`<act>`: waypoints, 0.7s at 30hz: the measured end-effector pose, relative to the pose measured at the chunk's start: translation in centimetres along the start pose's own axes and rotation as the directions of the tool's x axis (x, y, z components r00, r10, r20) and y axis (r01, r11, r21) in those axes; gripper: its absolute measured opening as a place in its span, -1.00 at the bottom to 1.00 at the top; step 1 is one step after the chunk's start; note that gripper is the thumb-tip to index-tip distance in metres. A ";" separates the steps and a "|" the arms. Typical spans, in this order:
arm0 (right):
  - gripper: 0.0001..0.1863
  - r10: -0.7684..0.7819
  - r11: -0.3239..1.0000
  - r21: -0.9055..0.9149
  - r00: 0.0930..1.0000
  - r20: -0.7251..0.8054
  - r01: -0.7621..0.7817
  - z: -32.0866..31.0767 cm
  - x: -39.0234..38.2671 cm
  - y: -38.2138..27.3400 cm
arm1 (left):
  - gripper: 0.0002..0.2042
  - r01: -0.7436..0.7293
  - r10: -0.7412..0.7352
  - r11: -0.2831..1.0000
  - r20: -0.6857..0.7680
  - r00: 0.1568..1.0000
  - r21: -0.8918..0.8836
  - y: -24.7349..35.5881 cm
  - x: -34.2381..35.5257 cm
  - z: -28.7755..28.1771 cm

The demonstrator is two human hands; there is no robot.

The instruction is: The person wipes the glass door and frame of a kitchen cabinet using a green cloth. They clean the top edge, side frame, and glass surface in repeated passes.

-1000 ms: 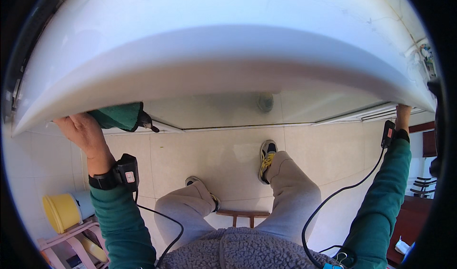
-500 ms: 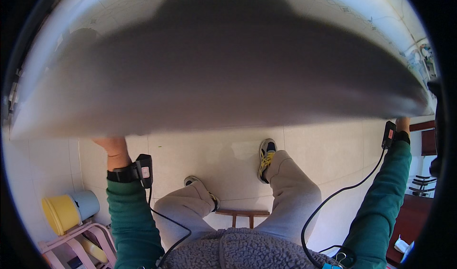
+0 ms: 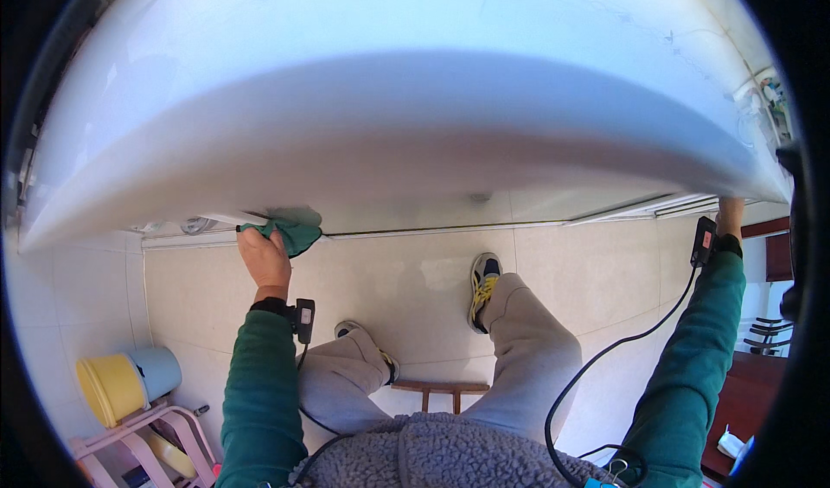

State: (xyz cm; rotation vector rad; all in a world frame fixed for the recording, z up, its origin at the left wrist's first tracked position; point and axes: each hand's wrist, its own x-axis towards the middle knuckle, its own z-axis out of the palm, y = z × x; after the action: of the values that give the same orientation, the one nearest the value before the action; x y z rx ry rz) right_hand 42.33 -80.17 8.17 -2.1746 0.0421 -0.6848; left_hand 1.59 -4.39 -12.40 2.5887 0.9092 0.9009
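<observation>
A large, pale glossy panel (image 3: 415,125) fills the upper part of the head view, very close and blurred. Below its lower edge, toward the left, my left hand (image 3: 264,256) is closed on a crumpled green cloth (image 3: 298,236). The cloth touches or lies right beside a pale edge there; I cannot tell which. At the far right my right hand (image 3: 731,216) reaches up to the panel's right end. Its fingers are hidden behind that edge. Both wrists carry a small black box on a strap, with a cable.
A floor track (image 3: 432,229) runs across ahead of my shoes (image 3: 486,289). On the left, yellow (image 3: 108,389) and blue (image 3: 158,371) buckets rest on a pink rack (image 3: 177,423). A wooden stool bar (image 3: 441,387) shows between my legs. Dark red furniture (image 3: 752,401) stands at the right.
My left hand has moved right and shows more fully, now with the green cloth visible. The panel looks brighter, and its lower edge uncovers more floor and the track. My right hand barely moved.
</observation>
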 end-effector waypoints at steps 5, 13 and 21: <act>-0.74 0.137 0.990 0.032 0.989 0.054 -0.139 -0.3 -0.4 -0.3 | -0.72 -0.054 0.043 0.997 -0.163 0.986 -0.060 1.2 4.0 -4.9; -0.70 0.033 0.998 0.053 0.999 -0.001 -0.033 0.6 -0.8 -1.4 | -0.69 -0.082 0.039 0.988 -0.299 0.954 -0.134 3.1 5.3 -5.4; -0.69 0.054 0.997 0.061 0.999 -0.006 -0.053 0.0 -0.1 -0.7 | -0.73 0.119 -0.119 0.993 0.015 0.993 0.002 0.0 -1.2 2.1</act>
State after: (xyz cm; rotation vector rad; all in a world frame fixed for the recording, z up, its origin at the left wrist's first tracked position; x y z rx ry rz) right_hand 42.15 -79.72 8.63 -2.1048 0.0819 -0.6555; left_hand 2.19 -5.21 -14.62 2.5079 1.0477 0.8482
